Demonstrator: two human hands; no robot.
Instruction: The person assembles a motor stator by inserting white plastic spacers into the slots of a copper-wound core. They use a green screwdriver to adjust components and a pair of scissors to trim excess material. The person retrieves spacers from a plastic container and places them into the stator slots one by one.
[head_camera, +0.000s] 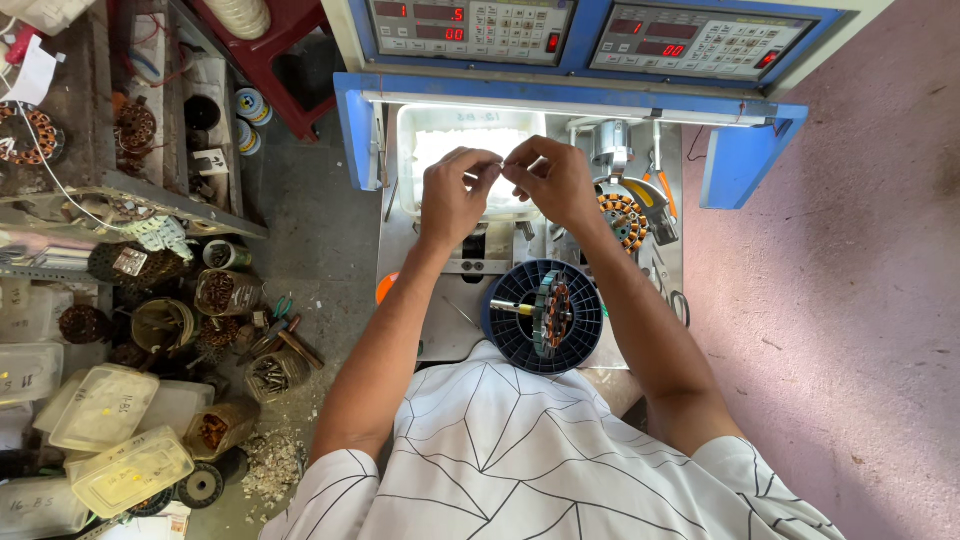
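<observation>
Head view: the left hand (452, 195) and right hand (553, 180) are meeting above the lit white tray (420, 130), fingers pinched together on something too thin to identify. A wound stator (623, 218) is sitting on the winding machine; another stator (553, 313) is resting on the blue spool (505, 335).

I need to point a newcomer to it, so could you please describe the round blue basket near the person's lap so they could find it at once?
Start at the blue-framed machine with two keypad panels, then come down its metal bench toward the person's white shirt. The blue basket sits at the bench's near edge, between the forearms. It alone is dark blue and slotted, holding a copper-wound ring on edge.
</observation>
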